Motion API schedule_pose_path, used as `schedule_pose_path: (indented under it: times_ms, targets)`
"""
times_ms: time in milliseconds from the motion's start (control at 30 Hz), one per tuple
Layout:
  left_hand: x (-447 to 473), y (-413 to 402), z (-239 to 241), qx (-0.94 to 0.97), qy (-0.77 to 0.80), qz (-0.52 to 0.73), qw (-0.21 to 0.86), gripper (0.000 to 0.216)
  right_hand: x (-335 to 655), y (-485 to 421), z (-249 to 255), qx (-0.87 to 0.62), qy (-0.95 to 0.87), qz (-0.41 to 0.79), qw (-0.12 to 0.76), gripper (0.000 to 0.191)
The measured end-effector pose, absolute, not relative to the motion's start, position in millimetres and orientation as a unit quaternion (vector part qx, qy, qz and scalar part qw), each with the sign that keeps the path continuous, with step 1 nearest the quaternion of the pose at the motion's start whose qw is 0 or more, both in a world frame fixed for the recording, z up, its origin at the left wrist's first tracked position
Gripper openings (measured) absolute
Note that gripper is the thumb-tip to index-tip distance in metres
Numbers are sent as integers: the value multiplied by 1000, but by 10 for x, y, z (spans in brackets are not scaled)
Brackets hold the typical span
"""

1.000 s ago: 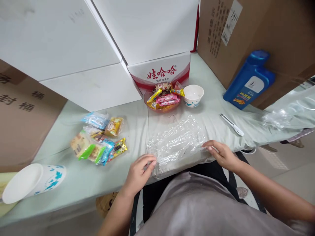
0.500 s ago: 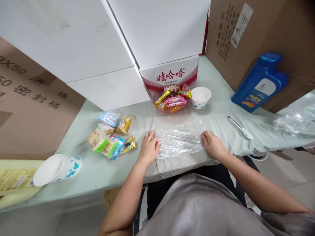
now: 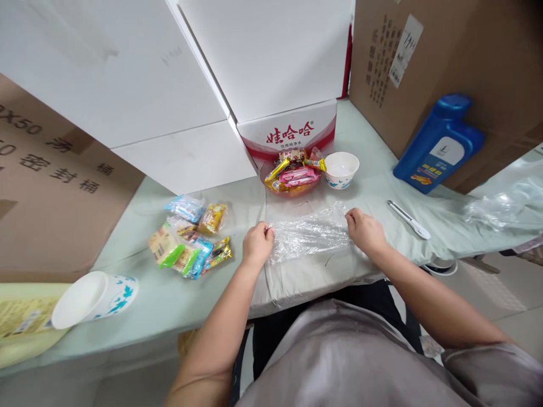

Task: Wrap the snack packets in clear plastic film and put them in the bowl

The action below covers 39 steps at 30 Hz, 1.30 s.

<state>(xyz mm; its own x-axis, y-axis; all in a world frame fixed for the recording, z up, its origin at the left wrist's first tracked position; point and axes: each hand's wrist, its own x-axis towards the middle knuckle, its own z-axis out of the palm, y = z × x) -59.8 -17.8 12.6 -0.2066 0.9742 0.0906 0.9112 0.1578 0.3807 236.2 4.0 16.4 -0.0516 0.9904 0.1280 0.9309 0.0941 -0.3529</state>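
Observation:
A crumpled sheet of clear plastic film (image 3: pixel 311 232) lies on the pale green table (image 3: pixel 148 294) in front of me. My left hand (image 3: pixel 257 245) is closed and pinches the film's left edge. On the other side, my right hand (image 3: pixel 363 230) grips the right edge with curled fingers. The film is stretched between the two hands. Just beyond it stands a clear bowl of wrapped candies (image 3: pixel 292 174).
A small white bowl (image 3: pixel 341 168) sits beside the candy bowl. Several snack packets (image 3: pixel 190 240) lie at the left. A white cup (image 3: pixel 91 297) lies on its side at near left. A utility knife (image 3: pixel 409 219), a blue bottle (image 3: pixel 439 146) and cardboard boxes (image 3: pixel 458 51) are at the right.
Both hands moved away from me along the film, from its near edge to its far part. The film now looks narrower and bunched between them.

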Motion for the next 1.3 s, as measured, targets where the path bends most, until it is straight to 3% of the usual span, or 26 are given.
schedule_pose_path:
  times_ms: [300,467,633,733,967,1067,1167,1300]
  targets:
    - [-599,-178,4,642,749,160,48,11,2282,165,36,-696,-714,51,48,26]
    - [-437,-288,222,665,692,266,-87,20,2260,161,30,-693,-719,39,31,26]
    - [14,-453,103,839,519,166,-7,33,2267,132,68,-692,-719,42,42,26]
    - [138,-502,-67,853,515,84,18,59,2323,176,131,-691,-718,34,80,28]
    - [89,-511,-149,846,529,49,44,62,2417,349,313,-692,-711,35,120,28]
    - [118,-508,-144,844,532,49,47,64,2262,206,234,-572,-806,36,151,35]
    - [142,-499,-143,838,542,38,51,67,2112,56,27,-386,-913,49,123,48]
    - [-34,-502,-158,804,592,21,51,83,2189,40,-222,-403,-912,40,74,72]
